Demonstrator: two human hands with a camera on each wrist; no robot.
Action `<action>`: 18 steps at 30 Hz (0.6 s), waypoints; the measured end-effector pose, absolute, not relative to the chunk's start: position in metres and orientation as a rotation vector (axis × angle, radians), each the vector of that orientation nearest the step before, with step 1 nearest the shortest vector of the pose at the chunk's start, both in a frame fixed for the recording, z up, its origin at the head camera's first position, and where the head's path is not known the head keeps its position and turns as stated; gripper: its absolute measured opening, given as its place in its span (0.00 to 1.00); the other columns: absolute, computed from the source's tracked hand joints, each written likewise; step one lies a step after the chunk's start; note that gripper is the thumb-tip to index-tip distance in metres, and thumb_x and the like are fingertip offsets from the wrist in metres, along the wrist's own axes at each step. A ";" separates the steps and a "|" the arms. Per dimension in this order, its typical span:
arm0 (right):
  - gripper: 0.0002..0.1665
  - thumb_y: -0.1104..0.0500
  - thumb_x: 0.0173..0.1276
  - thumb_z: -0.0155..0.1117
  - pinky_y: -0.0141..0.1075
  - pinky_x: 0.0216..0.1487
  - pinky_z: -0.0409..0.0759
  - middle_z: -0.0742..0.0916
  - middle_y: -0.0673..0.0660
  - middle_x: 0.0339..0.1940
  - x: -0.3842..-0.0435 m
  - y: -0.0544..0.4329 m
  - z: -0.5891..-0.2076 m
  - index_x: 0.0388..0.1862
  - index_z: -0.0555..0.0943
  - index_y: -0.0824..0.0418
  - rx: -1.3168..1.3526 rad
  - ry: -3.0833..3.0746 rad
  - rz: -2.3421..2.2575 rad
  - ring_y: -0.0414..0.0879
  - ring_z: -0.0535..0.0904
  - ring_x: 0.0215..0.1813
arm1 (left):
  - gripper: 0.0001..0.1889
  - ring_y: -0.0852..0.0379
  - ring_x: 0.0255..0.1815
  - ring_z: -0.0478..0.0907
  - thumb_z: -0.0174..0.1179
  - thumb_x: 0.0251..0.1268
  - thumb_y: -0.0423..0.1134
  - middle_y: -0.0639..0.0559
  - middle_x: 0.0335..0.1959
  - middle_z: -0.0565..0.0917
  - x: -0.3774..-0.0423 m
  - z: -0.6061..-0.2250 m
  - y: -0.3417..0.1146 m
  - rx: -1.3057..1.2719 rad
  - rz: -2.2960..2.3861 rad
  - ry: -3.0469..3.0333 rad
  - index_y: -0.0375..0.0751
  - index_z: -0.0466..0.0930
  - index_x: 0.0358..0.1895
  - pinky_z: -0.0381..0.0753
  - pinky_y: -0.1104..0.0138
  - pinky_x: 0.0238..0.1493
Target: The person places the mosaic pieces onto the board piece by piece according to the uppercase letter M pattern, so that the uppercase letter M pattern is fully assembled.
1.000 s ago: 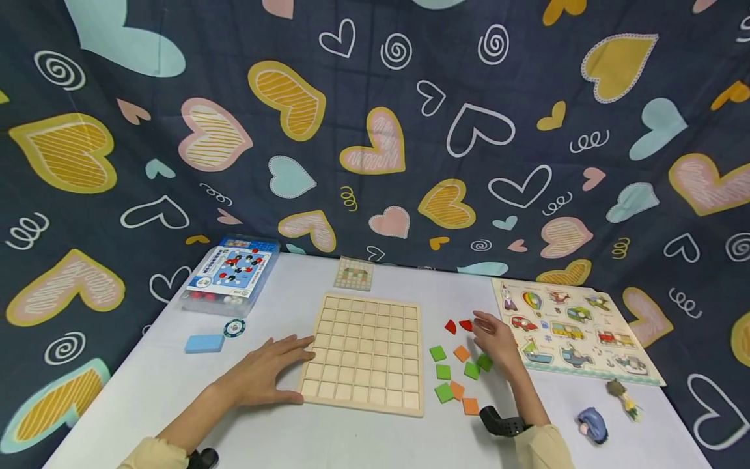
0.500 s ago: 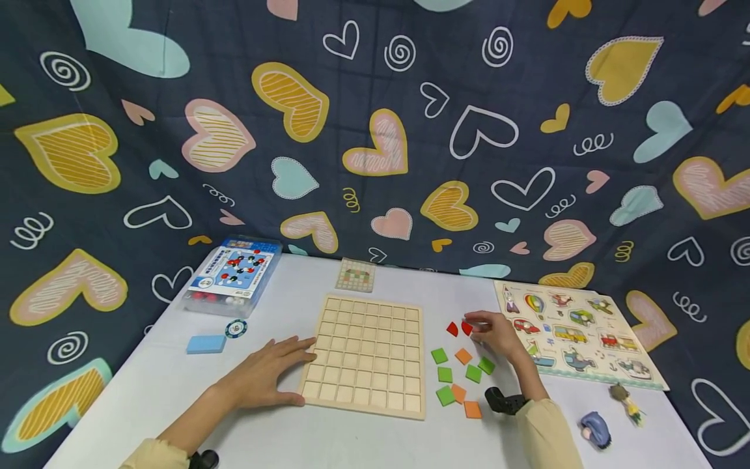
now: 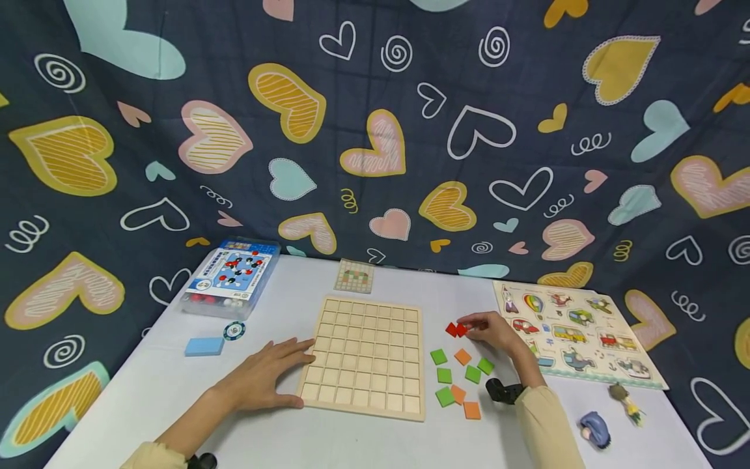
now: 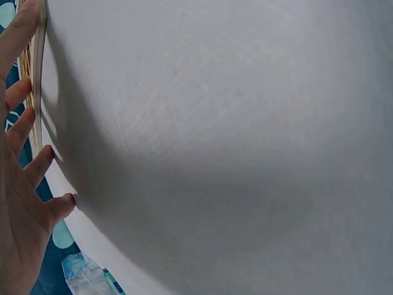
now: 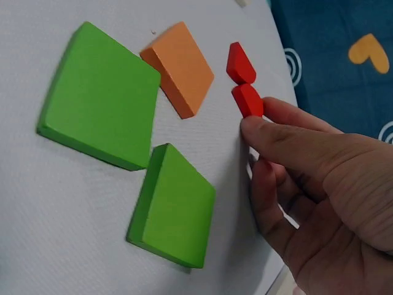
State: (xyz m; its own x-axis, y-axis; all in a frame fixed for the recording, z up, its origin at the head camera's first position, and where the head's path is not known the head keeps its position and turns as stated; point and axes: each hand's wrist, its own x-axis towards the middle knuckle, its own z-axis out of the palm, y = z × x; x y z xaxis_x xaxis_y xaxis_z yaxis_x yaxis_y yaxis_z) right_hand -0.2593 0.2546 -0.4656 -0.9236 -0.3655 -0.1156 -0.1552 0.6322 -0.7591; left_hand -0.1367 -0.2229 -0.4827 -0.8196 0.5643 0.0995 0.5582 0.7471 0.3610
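My right hand (image 3: 494,331) pinches a small red wooden piece (image 5: 249,100) between thumb and index finger, low over the white table. It meets a second red piece (image 5: 241,63) at its tip. Below the hand in the head view lie several green square tiles (image 3: 472,374) and orange tiles (image 3: 463,356). My left hand (image 3: 266,376) has its fingers spread, fingertips and thumb at the left edge of a wooden grid board (image 3: 363,412). The left wrist view shows this hand (image 4: 24,203) along the board's edge.
Behind the board lies a small pattern card (image 3: 354,276). At left are a plastic box (image 3: 231,277), a blue block (image 3: 204,346) and a round chip (image 3: 234,330). A picture puzzle board (image 3: 577,332) and two small figures, one blue (image 3: 595,430), lie at right.
My right hand has reached the right-hand red piece, pinched it, and brought it left against the other one. The left hand stays at the board's edge.
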 end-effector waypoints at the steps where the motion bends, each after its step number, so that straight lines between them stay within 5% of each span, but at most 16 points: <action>1: 0.16 0.72 0.63 0.62 0.27 0.35 0.75 0.84 0.61 0.38 -0.260 0.255 -0.466 0.51 0.81 0.72 -0.414 2.591 -1.176 0.47 0.73 0.37 | 0.40 0.38 0.70 0.61 0.59 0.50 0.71 0.51 0.72 0.64 -0.137 -0.482 -0.223 0.942 0.594 2.924 0.50 0.73 0.62 0.60 0.35 0.64; 9: 0.15 0.69 0.61 0.67 0.27 0.36 0.75 0.84 0.57 0.34 -0.261 0.256 -0.471 0.47 0.82 0.69 -0.374 2.675 -1.168 0.46 0.75 0.36 | 0.40 0.38 0.69 0.62 0.59 0.50 0.71 0.51 0.72 0.64 -0.137 -0.483 -0.223 0.960 0.593 2.933 0.50 0.74 0.62 0.60 0.35 0.63; 18: 0.16 0.70 0.60 0.67 0.25 0.37 0.80 0.87 0.64 0.39 -0.248 0.250 -0.475 0.48 0.81 0.72 -0.234 2.776 -1.312 0.51 0.85 0.40 | 0.40 0.38 0.70 0.61 0.59 0.49 0.72 0.52 0.72 0.63 -0.137 -0.484 -0.223 0.937 0.610 2.924 0.50 0.74 0.62 0.60 0.35 0.63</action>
